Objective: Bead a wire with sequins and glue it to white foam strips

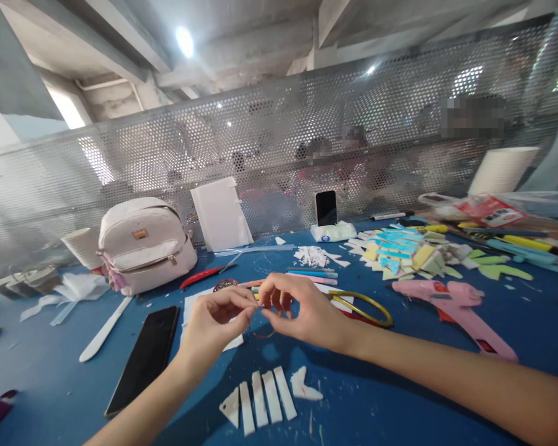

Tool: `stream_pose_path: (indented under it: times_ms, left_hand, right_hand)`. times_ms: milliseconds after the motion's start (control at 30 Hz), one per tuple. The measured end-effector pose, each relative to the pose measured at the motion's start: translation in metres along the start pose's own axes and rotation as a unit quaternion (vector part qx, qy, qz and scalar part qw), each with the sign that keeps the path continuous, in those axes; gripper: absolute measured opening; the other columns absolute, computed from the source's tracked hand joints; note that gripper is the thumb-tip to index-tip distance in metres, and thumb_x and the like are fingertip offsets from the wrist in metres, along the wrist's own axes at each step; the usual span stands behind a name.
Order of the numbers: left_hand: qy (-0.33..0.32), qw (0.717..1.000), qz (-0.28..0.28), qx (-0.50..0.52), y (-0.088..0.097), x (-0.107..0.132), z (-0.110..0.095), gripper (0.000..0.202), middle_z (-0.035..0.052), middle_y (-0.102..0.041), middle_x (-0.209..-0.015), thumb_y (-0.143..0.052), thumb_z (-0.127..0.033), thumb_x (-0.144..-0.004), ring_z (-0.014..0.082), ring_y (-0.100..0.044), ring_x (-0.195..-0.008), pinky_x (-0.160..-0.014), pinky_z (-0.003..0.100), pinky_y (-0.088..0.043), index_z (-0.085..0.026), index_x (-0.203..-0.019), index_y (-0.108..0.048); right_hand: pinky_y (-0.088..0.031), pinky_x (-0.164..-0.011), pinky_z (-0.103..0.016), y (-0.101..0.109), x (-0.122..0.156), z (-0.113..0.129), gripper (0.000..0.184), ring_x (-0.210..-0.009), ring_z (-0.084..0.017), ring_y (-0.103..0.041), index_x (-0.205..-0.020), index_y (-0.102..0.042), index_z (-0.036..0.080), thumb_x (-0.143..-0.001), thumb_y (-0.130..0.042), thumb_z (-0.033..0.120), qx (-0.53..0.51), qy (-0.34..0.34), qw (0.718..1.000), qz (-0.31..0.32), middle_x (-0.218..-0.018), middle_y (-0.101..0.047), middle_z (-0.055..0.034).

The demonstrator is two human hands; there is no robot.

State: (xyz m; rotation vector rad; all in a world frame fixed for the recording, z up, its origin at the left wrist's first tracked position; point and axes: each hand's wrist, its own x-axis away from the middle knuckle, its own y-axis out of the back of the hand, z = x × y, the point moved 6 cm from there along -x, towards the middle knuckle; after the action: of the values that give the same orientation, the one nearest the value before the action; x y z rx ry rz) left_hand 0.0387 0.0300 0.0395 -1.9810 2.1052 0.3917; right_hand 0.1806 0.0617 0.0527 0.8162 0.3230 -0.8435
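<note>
My left hand (218,316) and my right hand (302,310) meet above the blue table, fingertips pinched close together. Whatever lies between the fingertips is too small to make out. Below them, several white strips (265,396) are laid side by side in a fish shape, with a pointed head piece (230,407) at the left and a forked tail piece (305,385) at the right. Behind my right hand lie yellow-handled scissors (367,308), partly covered. White paper (235,342) and several pens (312,274) show around and beyond my hands.
A black phone (144,359) lies left, near a white plastic knife (105,329) and a pale backpack (144,244). To the right are a pink glue gun (456,303) and a heap of coloured scraps (409,251). Another phone (326,208) stands before the perforated metal screen (270,136).
</note>
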Motion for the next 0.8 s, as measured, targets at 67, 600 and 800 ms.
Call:
stream_pose_path:
  times_ms: [67, 600, 800]
  left_hand:
    - [0.012, 1.000, -0.007, 0.011, -0.0004, 0.0005, 0.0012, 0.010, 0.0054, -0.067, -0.078, -0.073, -0.017, -0.076, 0.0156, -0.061, -0.076, -0.068, 0.023, -0.049, -0.015, -0.067, -0.073]
    - [0.069, 0.997, -0.027, 0.029, -0.0035, 0.0007, 0.0049, 0.026, 0.0016, -0.059, -0.063, -0.078, -0.030, -0.073, 0.0121, -0.048, -0.062, -0.058, 0.022, -0.039, -0.014, -0.056, -0.066]
    - [0.073, 0.996, -0.034, 0.029, -0.0037, 0.0009, 0.0046, 0.027, 0.0009, -0.057, -0.061, -0.079, -0.031, -0.071, 0.0124, -0.047, -0.061, -0.058, 0.023, -0.038, -0.014, -0.055, -0.066]
  right_hand:
    - [-0.043, -0.052, -0.019, -0.0001, 0.0000, 0.0000, 0.011, -0.064, -0.009, -0.053, -0.086, -0.056, 0.019, -0.079, -0.059, 0.011, -0.001, 0.002, 1.000, 0.000, -0.079, -0.057, 0.0023]
    - [-0.043, -0.053, -0.019, 0.0010, -0.0008, 0.0007, 0.008, -0.064, -0.008, -0.053, -0.083, -0.056, 0.018, -0.080, -0.060, 0.012, -0.014, -0.016, 1.000, 0.002, -0.078, -0.057, 0.0024]
    - [-0.042, -0.052, -0.019, 0.0014, -0.0044, -0.0009, 0.005, -0.063, -0.009, -0.053, -0.083, -0.056, 0.017, -0.081, -0.058, 0.013, -0.051, -0.048, 0.998, 0.005, -0.075, -0.056, 0.0023]
